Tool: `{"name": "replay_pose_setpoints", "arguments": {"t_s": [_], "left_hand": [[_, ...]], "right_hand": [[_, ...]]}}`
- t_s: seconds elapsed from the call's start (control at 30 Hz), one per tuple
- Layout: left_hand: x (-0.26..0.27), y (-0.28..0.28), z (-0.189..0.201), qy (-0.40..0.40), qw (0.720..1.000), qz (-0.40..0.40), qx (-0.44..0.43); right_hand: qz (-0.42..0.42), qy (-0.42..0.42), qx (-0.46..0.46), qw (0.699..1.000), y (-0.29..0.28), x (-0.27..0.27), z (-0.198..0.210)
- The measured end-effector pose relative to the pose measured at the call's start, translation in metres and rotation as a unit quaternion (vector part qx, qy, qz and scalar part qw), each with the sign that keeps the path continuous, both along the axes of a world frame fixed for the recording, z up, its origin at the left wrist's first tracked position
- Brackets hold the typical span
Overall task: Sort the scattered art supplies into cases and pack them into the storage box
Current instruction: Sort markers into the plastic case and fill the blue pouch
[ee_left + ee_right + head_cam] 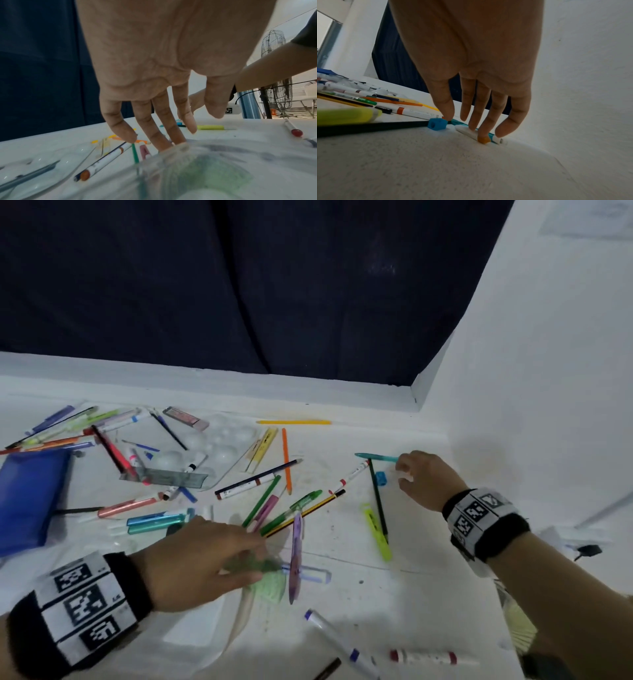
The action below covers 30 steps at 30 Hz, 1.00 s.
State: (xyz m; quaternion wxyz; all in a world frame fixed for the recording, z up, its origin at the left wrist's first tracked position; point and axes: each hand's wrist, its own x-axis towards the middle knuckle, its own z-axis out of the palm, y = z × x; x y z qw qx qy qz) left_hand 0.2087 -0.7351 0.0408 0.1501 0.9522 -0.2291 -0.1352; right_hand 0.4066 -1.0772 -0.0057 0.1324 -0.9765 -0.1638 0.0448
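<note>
Our right hand, fingers straight, touched the teal pen lying by the wall; light, slick, best pinched mid-barrel. Our left hand reached, fingers spread, over scattered markers.

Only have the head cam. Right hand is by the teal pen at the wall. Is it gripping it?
Observer: No. The right wrist view shows the right hand with its fingers straight and its tips down on the teal pen. Nothing is curled round it.
Operator: Anything else under that hand?
Observer: Yes, a white piece with an orange end lies against the pen, right under the fingertips.
Operator: And the left hand, holding anything?
Observer: No. In the left wrist view the left hand has straight fingers, with its middle tips at the rim of the clear pouch.
</note>
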Motion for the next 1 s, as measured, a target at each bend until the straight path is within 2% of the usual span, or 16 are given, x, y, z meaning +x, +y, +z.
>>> {"name": "replay_pose_setpoints", "arguments": {"t_s": [0.23, 0.5, 0.7, 1.0], "left_hand": [[-0.002, 0.006, -0.009, 0.049, 0.997, 0.043, -0.035], [-0.005, 0.010, -0.012, 0.036, 0.998, 0.044, -0.035], [-0.005, 0.017, -0.009, 0.028, 0.998, 0.039, -0.031], [-0.004, 0.021, -0.010, 0.026, 0.999, 0.036, -0.029]], "right_hand": [[0.001, 0.020, -0.072, 0.997, 0.009, 0.004, -0.005], [-0.034, 0.008, -0.070, 0.997, 0.015, -0.003, -0.004], [-0.055, -0.044, 0.001, 0.998, 0.002, -0.001, -0.002], [-0.049, -0.029, -0.052, 0.997, 0.009, 0.004, -0.005]]}}
